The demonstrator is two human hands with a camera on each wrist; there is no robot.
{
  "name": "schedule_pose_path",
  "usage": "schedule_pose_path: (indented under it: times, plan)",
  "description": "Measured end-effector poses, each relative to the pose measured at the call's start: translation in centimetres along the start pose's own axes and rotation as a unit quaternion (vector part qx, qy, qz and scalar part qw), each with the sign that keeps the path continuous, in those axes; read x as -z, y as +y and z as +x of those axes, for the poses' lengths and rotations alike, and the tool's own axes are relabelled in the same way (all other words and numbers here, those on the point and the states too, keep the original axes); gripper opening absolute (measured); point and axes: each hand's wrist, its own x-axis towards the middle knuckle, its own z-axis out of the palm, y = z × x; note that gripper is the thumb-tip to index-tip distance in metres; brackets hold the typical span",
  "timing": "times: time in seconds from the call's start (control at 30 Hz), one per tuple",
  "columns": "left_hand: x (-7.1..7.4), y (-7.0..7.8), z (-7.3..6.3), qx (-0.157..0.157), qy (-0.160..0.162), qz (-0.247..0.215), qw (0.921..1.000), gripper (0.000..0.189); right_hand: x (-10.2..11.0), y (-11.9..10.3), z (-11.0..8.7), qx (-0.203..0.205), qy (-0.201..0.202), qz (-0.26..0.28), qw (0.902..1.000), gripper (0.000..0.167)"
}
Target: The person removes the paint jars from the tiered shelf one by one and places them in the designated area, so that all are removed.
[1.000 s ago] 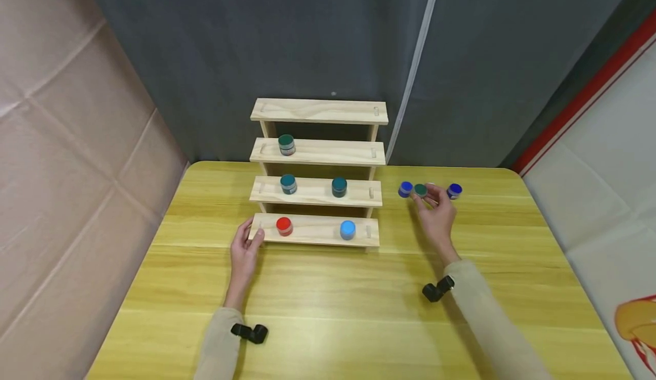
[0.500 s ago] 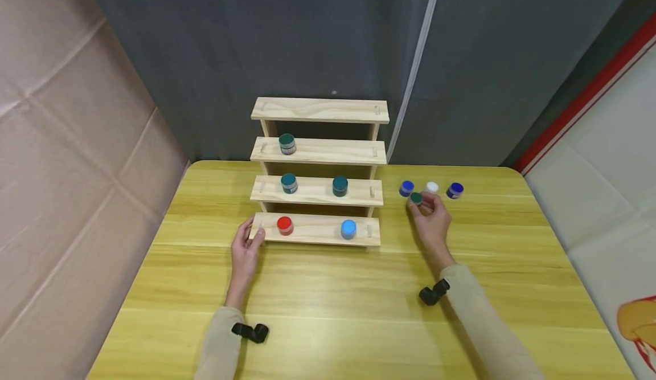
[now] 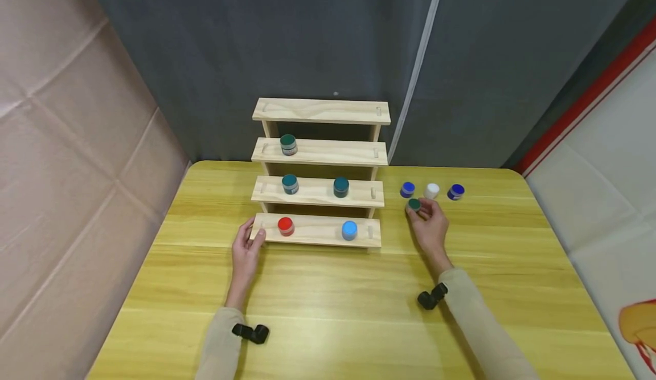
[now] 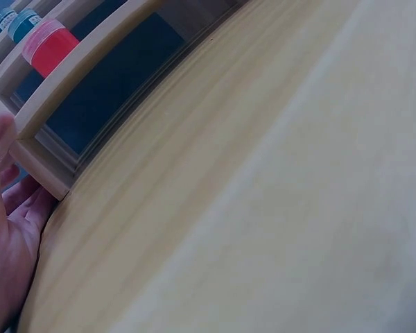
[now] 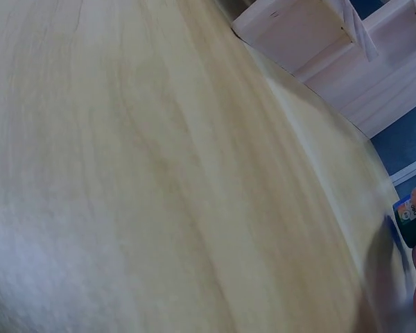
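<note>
The green-lidded jar is pinched at its sides by the right grip, to the right of the wooden rack and just in front of the row with the white-lidded jar; whether it is lifted clear of the table cannot be told. It is judged to be light and stiff, not easily crushed, but its smooth round wall could be rolled or slipped by an off-centre pinch. It is best held at mid-height from opposite sides, with the base left free. The left end of the lowest shelf is clasped by the left grip; the rack, probably light too, could be nudged unless steadied there.
</note>
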Motion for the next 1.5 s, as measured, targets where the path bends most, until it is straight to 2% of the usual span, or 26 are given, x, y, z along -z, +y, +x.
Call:
schedule_pose_path:
  times: [0.47, 0.67, 0.87, 1.1, 1.3, 1.5]
  plan:
    - [0.0, -0.1, 0.0, -0.002, 0.005, -0.003, 1.0000, 0.046, 0.1, 0.1, -0.2, 0.014, -0.006, 0.001, 0.9999, 0.041]
    - [0.1, 0.0, 0.0, -0.006, 0.003, -0.003, 1.0000, 0.047, 0.4, -0.7, 0.0, 0.011, -0.007, -0.003, 0.9999, 0.044]
    - [0.2, -0.1, 0.0, -0.005, -0.005, -0.007, 1.0000, 0.048, 0.7, -1.7, 0.5, 0.019, 0.000, 0.008, 0.9998, 0.040]
    - [0.1, -0.1, 0.1, -0.005, 0.002, -0.002, 1.0000, 0.047, 0.9, -4.1, 0.9, 0.025, -0.001, 0.063, 0.9977, 0.038]
    - [0.1, -0.2, 0.2, -0.004, -0.003, -0.007, 1.0000, 0.047, 1.1, -6.5, 1.1, 0.061, -0.002, 0.083, 0.9947, 0.037]
    - [0.2, -0.3, 0.2, -0.002, -0.008, -0.007, 0.9999, 0.048, 1.4, -10.6, 0.1, 0.090, -0.018, 0.094, 0.9913, 0.036]
